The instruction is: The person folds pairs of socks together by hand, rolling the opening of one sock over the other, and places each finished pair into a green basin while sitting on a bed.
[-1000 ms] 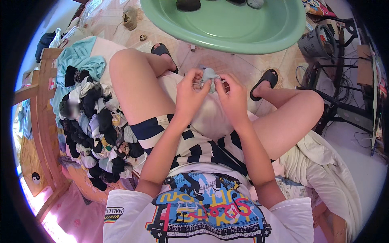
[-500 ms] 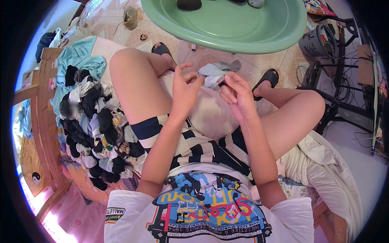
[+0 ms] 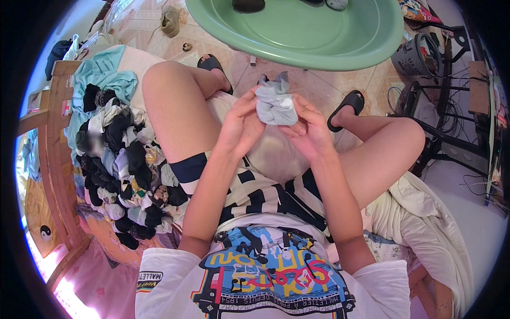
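A light grey sock (image 3: pixel 277 109), bunched up with its darker end at the far side, is held between my two hands above the gap between my knees. On its left edge, the fingers and thumb of my left hand (image 3: pixel 243 125) are closed. My right hand (image 3: pixel 311 127) grips the opposite side, its fingers bent behind the fabric. Beside my left thigh lies a large heap of socks (image 3: pixel 139 159) in black, white and grey, many of them bundled.
A big green basin (image 3: pixel 297 40) with several dark and grey bundles in it stands ahead. A wooden rail (image 3: pixel 53 159) runs along the left. On the right are a grey basket (image 3: pixel 417 56), a black metal frame (image 3: pixel 449 119) with cables, and a cream sheet (image 3: pixel 425 223).
The sock has come nearer to me and is now bunched between both hands. My left hand has moved from open fingers beside it to a grip on its edge.
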Motion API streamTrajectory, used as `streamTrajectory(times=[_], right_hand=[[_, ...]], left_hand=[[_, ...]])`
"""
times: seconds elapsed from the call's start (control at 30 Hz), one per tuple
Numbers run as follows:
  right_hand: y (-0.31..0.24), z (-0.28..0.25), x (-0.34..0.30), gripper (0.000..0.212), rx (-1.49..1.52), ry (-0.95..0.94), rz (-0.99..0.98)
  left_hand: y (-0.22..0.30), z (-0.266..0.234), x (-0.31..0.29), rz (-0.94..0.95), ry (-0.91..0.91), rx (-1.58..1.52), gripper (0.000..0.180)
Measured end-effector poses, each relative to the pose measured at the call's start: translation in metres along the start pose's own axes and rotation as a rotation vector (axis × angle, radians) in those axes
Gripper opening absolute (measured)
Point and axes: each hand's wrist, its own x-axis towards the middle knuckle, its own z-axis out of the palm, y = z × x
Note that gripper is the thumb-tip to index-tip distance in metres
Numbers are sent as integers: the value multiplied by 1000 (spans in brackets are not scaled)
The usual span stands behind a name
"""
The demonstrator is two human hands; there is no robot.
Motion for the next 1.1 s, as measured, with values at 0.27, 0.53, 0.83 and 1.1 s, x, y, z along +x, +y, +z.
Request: streamTrajectory(times=[0.27,0.53,0.83,1.1], right_hand=[[3,-3,2,12,-102,135,-73],[-10,6,0,19,-355,244,-189],[-4,4,-3,26,-384,158,-106],[-5,2,-2,29,-481,238,-130]], left_hand=[[1,-8,3,-4,-7,111,29],[-5,11,-1,179,74,751,47],[-13,-7,8,309,109,1020,52],[-12,5,2,312,250,1096,44]])
